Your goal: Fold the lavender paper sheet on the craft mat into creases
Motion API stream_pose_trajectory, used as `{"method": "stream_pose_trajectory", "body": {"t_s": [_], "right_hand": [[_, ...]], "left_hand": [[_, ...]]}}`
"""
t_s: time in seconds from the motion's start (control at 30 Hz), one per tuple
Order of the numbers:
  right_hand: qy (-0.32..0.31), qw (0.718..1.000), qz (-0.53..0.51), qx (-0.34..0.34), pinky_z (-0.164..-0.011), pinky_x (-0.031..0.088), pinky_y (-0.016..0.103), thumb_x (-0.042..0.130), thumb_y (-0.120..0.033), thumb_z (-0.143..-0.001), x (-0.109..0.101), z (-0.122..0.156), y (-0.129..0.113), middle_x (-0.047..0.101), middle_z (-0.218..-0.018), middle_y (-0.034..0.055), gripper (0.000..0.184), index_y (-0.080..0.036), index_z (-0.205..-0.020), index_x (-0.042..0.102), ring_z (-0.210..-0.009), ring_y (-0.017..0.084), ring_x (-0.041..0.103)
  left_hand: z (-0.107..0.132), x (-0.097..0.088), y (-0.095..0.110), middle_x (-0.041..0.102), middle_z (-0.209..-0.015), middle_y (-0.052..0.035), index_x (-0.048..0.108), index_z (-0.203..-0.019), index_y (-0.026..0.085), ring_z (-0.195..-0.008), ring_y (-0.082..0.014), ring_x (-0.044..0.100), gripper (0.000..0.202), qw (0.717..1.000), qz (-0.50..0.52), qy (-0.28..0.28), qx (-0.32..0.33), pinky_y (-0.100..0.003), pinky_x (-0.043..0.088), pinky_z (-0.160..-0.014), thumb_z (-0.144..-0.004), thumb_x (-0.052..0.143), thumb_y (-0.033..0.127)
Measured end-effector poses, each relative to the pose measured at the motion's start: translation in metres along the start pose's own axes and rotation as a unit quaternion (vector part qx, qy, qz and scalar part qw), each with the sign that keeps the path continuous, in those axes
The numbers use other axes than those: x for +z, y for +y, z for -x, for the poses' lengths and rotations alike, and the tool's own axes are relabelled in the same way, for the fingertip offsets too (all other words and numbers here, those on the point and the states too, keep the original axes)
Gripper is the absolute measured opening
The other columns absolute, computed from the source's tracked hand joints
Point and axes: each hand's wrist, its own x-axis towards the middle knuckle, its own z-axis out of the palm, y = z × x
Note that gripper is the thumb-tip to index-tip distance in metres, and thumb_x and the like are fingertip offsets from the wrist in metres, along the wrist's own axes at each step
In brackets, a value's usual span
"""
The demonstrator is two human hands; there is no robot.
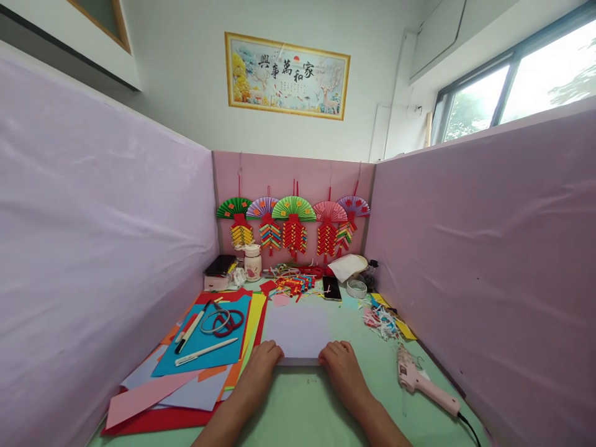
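Watching the head cam from my end, quick notes on where this could go sideways imo.

Both hands are palm-down at the near edge of a pale sheet (298, 329) lying flat mid-bench (307, 397), just in front of the person. Left hand (263, 361) is on the near-left corner, right hand (341, 363) on the near-right. Fingers (274, 354) are curled down onto that edge. I can't tell whether they're pinching it or just pressing, bc the tips are hidden under the knuckles.

Risks as I see them:
- Only the near edge is pinned; the far edge is loose. The bench top looks smooth, so any push fwd could skate or skew the sheet.
- The glue gun (421, 380) lies near the right wrist, w/ its cord (468, 425) running off the front edge. An elbow swing or a snagged cord could drag it across the bench. No idea if it's hot.
- The blue sheet (223, 359), part of a loose stack, sits just beside the left forearm, w/ scissors (224, 321) and a white pen (206, 351) on top. A nudge there and the lot slides.
- Paper scraps (382, 320) to the right could get swept under the sheet and leave bumps.
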Motion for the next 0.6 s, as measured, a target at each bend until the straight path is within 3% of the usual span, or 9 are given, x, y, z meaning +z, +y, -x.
{"method": "stream_pose_trajectory", "body": {"t_s": [0.13, 0.37, 0.6], "right_hand": [[0.002, 1.000, 0.000, 0.003, -0.078, 0.030, 0.027, 0.061, -0.009, -0.086, -0.005, -0.001, 0.000, 0.062, -0.073, -0.0048, 0.015, -0.020, -0.075, 0.061, -0.072, 0.012, 0.055], [0.035, 0.999, -0.023, 0.031, -0.073, 0.031, 0.027, 0.059, -0.034, -0.090, -0.015, 0.000, 0.008, 0.059, -0.065, -0.0024, 0.029, -0.018, -0.067, 0.056, -0.066, 0.013, 0.053], [0.023, 0.997, -0.062, 0.040, -0.076, 0.033, 0.028, 0.059, -0.031, -0.090, -0.021, 0.000, 0.012, 0.059, -0.068, -0.0021, 0.024, -0.018, -0.070, 0.058, -0.070, 0.013, 0.054]], "left_hand": [[-0.001, -0.006, -0.001, 0.060, -0.089, -0.0044, 0.061, -0.086, 0.018, -0.085, -0.0175, 0.052, 0.025, 1.000, 0.005, 0.000, -0.005, -0.030, 0.036, -0.076, -0.087, 0.038, 0.008], [-0.009, -0.017, -0.005, 0.063, -0.084, -0.0058, 0.062, -0.079, 0.018, -0.083, -0.0194, 0.057, 0.019, 0.999, -0.009, -0.010, -0.051, -0.031, 0.037, -0.075, -0.088, 0.046, 0.019], [-0.008, -0.029, -0.004, 0.063, -0.079, -0.0056, 0.057, -0.070, 0.018, -0.080, -0.0201, 0.056, 0.019, 0.997, 0.010, 0.025, -0.068, -0.031, 0.039, -0.072, -0.086, 0.054, 0.028]]}}
